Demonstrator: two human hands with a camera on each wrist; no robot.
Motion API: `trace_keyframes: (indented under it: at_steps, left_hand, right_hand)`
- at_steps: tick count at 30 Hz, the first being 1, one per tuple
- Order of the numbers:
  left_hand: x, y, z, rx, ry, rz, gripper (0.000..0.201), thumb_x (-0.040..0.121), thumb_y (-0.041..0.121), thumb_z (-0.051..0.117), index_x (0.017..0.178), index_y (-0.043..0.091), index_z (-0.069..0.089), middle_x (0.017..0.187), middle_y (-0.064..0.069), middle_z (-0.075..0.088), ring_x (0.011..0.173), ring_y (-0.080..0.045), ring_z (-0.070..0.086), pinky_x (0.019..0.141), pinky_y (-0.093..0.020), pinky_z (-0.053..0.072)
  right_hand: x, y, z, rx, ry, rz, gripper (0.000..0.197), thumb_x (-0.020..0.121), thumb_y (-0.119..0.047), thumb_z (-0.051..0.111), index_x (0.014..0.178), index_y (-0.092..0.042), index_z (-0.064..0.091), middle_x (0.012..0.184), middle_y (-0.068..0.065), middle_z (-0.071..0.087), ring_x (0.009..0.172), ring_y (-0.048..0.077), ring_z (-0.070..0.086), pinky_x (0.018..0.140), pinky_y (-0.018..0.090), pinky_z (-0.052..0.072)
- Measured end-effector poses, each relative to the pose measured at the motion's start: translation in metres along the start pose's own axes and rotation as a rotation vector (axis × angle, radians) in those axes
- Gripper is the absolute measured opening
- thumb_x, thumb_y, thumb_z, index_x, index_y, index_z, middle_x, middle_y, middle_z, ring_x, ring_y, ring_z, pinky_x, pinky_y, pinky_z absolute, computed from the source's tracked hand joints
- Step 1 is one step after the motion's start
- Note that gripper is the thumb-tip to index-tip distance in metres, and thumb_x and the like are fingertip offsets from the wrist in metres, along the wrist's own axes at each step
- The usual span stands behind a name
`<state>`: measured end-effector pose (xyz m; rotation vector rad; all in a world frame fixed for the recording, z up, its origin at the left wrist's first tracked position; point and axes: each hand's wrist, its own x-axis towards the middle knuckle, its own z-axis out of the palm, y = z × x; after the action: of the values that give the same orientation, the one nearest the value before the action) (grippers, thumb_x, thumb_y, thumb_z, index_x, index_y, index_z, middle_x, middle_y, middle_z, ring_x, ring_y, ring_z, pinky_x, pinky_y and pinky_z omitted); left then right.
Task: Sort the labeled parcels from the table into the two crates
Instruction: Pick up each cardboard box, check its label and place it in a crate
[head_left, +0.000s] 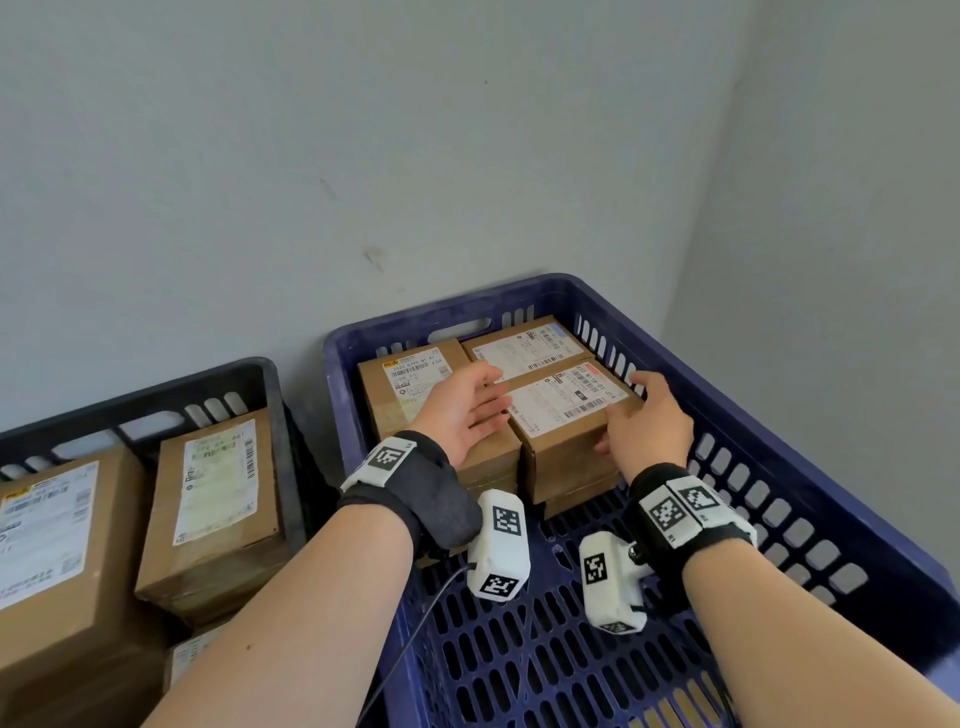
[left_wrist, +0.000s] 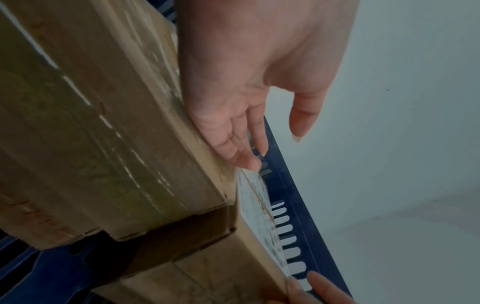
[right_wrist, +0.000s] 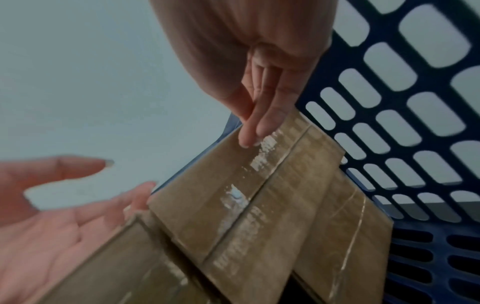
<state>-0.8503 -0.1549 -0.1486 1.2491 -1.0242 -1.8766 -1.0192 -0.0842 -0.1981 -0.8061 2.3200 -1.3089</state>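
Both hands, left hand (head_left: 464, 411) and right hand (head_left: 648, 427), flank parcel (head_left: 566, 402), fingers straight.

Brown parcels (head_left: 566, 415) with white labels — one crate (head_left: 779, 415) blue, the other crate (head_left: 156, 400) black.

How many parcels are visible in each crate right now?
Blue crate: 3 labelled parcels on top (); lower layers partly hidden.
Black crate: 3 parcels ().
Total: 6 visible.
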Motion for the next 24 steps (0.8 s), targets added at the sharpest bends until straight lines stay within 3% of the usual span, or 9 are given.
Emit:
trace_keyframes:
  at_steps: [3, 7, 11, 14, 18, 24]
  left_hand:
    - [-0.0004, -0.0003, 0.0005, 0.004, 0.005, 0.0, 0.027, 0.094, 0.018, 0.055, 0.119, 0.011, 0.058, 0.116, -0.009, 0.067, 0.098, -0.019, 0.065, 0.076, -0.028, 0.054]
    - [-0.0011, -0.0006, -0.0003, -0.006, 0.007, 0.002, 0.025, 0.094, 0.016, 0.055, 0.117, 0.01, 0.058, 0.113, -0.009, 0.068, 0.093, -0.019, 0.065, 0.077, -0.028, 0.053]
    - [-0.0011, -0.0017, -0.0018, -0.007, 0.007, 0.008, 0.025, 0.094, 0.017, 0.054, 0.118, 0.011, 0.059, 0.111, -0.008, 0.069, 0.094, -0.018, 0.065, 0.074, -0.027, 0.054]
    - [-0.0008, -0.0015, -0.0023, -0.011, 0.005, 0.011, 0.023, 0.094, 0.017, 0.055, 0.116, 0.011, 0.06, 0.107, -0.007, 0.07, 0.093, -0.018, 0.065, 0.073, -0.026, 0.054]
    - [-0.0001, -0.0016, -0.0029, -0.016, 0.007, 0.011, 0.023, 0.094, 0.016, 0.055, 0.115, 0.011, 0.06, 0.105, -0.007, 0.07, 0.094, -0.019, 0.065, 0.074, -0.027, 0.054]
    - [0.002, -0.0027, -0.0032, -0.022, 0.005, 0.011, 0.024, 0.093, 0.016, 0.056, 0.116, 0.01, 0.06, 0.107, -0.008, 0.07, 0.097, -0.02, 0.066, 0.077, -0.029, 0.055]
  right_hand:
    - [0.0023, -0.0007, -0.0061, -0.048, -0.002, 0.005, 0.031, 0.094, -0.012, 0.05, 0.122, -0.024, 0.054, 0.085, 0.006, 0.069, 0.057, 0.015, 0.069, 0.063, 0.033, 0.06]
    - [0.0019, 0.0017, -0.0066, -0.158, -0.086, 0.004, 0.03, 0.095, -0.016, 0.05, 0.123, -0.026, 0.051, 0.081, 0.004, 0.069, 0.061, 0.015, 0.069, 0.065, 0.033, 0.059]
    - [0.003, 0.0043, -0.0067, -0.183, -0.055, -0.012, 0.031, 0.091, -0.018, 0.049, 0.121, -0.028, 0.052, 0.089, 0.004, 0.071, 0.075, 0.021, 0.069, 0.071, 0.036, 0.059]
    - [0.0034, 0.0037, -0.0092, -0.144, -0.03, -0.013, 0.025, 0.088, -0.019, 0.05, 0.111, -0.03, 0.055, 0.088, 0.004, 0.071, 0.077, 0.021, 0.068, 0.068, 0.034, 0.057]
    - [0.0011, 0.0005, -0.0112, -0.155, -0.002, -0.028, 0.003, 0.087, -0.028, 0.052, 0.087, -0.028, 0.055, 0.081, 0.001, 0.07, 0.077, 0.02, 0.066, 0.071, 0.033, 0.055]
    - [-0.0022, -0.003, -0.0108, -0.152, -0.139, 0.013, 0.018, 0.086, -0.037, 0.053, 0.078, -0.023, 0.062, 0.068, -0.001, 0.071, 0.07, 0.018, 0.069, 0.074, 0.033, 0.057]
